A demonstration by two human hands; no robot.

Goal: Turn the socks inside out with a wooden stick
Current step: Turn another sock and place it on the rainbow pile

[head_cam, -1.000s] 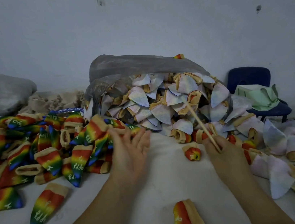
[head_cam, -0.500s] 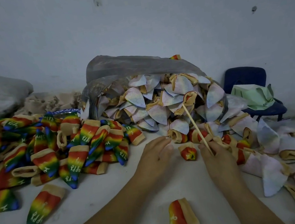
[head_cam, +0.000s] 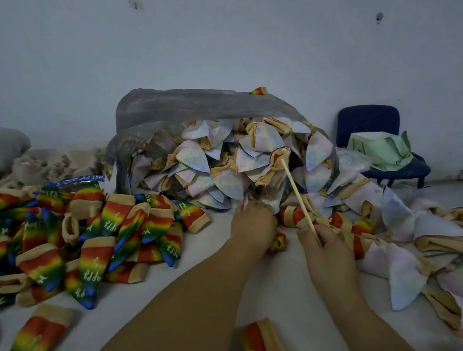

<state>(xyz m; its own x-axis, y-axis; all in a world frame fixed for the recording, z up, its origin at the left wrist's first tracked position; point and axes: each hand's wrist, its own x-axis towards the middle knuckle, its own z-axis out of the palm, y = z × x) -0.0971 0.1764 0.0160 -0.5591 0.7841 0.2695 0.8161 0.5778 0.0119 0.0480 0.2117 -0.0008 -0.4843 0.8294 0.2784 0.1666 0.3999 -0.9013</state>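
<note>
The right hand (head_cam: 322, 247) pinches the wooden stick (head_cam: 298, 195); the left hand (head_cam: 253, 224), its grasp hidden, should draw only one of the pale socks (head_cam: 227, 183) at the plastic bag's (head_cam: 184, 104) mouth.

- The scene is dim with a cool, bluish cast; the light is soft and diffuse, seemingly from overhead.
- The wall (head_cam: 235, 41) across the top of the frame reads as a flat grey-blue.
- Shadows are faint and soft-edged, gathering under the rainbow socks (head_cam: 90, 239) at left and the chair (head_cam: 396, 173) at right.
- The wooden stick (head_cam: 298, 195) at centre looks crisp; fabric in the lower right corner smears slightly.
- Wide-angle stretch enlarges the forearms (head_cam: 171, 326) at the bottom edge.
</note>
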